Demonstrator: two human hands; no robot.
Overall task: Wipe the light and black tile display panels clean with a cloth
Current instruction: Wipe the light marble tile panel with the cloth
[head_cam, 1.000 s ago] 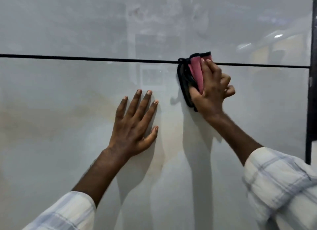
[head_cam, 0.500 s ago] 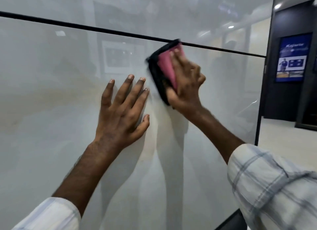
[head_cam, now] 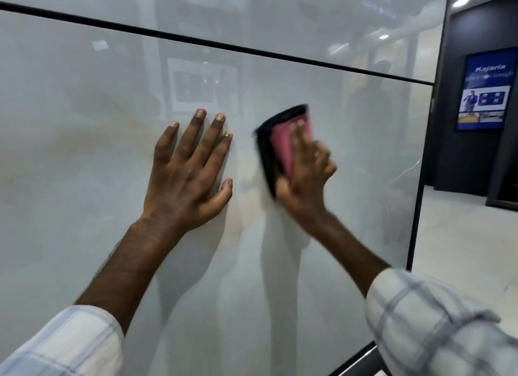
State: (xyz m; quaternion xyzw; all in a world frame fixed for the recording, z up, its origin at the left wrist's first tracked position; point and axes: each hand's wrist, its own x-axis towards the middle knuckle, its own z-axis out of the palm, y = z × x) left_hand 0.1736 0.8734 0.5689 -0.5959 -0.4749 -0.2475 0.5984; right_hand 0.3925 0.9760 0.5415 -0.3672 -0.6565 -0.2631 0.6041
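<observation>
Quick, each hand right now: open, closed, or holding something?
Left hand: open, fingers spread flat on the light tile panel.
Right hand: holds the pink and black cloth against that panel.

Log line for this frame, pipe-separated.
left hand: flat on light panel | right hand: grips cloth against panel, below black seam | phase: wiping

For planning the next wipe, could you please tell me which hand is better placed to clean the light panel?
The right hand: it grips the folded pink-and-black cloth against the glossy light tile panel. The left hand lies flat on the panel, holding nothing.
</observation>
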